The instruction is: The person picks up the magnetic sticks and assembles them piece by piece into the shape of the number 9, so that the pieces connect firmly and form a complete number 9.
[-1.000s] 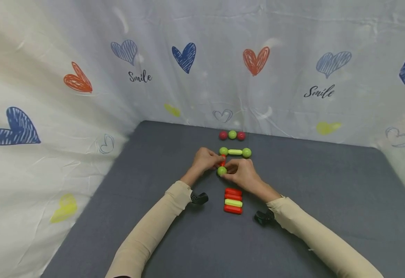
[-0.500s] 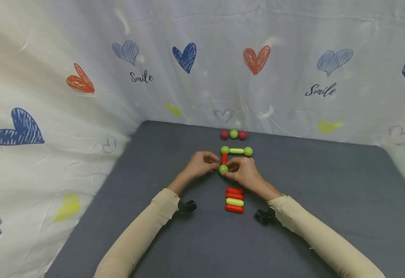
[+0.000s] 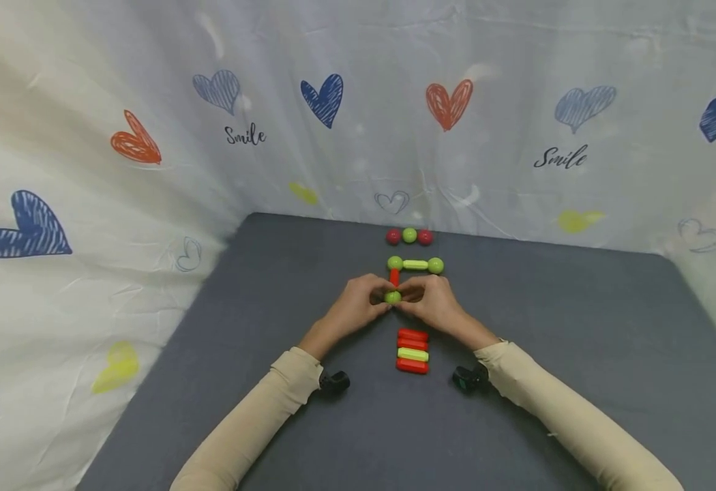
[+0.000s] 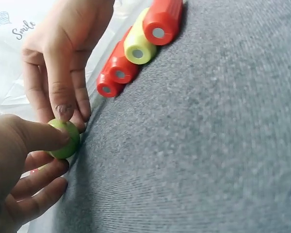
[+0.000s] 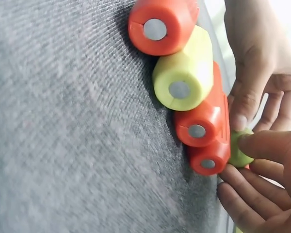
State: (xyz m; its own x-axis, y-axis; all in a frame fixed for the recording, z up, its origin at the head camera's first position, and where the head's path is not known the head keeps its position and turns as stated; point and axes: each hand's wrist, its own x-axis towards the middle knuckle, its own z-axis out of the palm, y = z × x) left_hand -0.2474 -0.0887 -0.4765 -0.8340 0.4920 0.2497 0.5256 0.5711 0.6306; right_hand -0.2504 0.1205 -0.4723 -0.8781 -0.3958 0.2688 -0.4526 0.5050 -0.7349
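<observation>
In the head view, my left hand (image 3: pixel 356 300) and right hand (image 3: pixel 433 301) meet at a green ball (image 3: pixel 393 298), pinching it from both sides. Both wrist views show thumbs and fingers on that ball (image 5: pixel 239 156). From it a red magnetic rod (image 3: pixel 395 277) runs away to a second green ball (image 3: pixel 395 262). A yellow-green rod (image 3: pixel 415 264) reaches from there to a third green ball (image 3: pixel 436 265) on the right. My fingers partly cover the near ball and the near end of the red rod.
Closer to me, three red rods (image 3: pixel 412 366) and a yellow-green rod (image 3: pixel 412 355) lie side by side, magnet ends showing in the wrist views. Behind the joined pieces, a red ball (image 3: pixel 393 236), a green ball (image 3: pixel 410 235) and another red ball (image 3: pixel 425 237) form a row near the curtain (image 3: pixel 505 191).
My left hand has let go of the red rod, drawn back to the left, then come in to pinch the near green ball. The right hand has stayed at that ball.
</observation>
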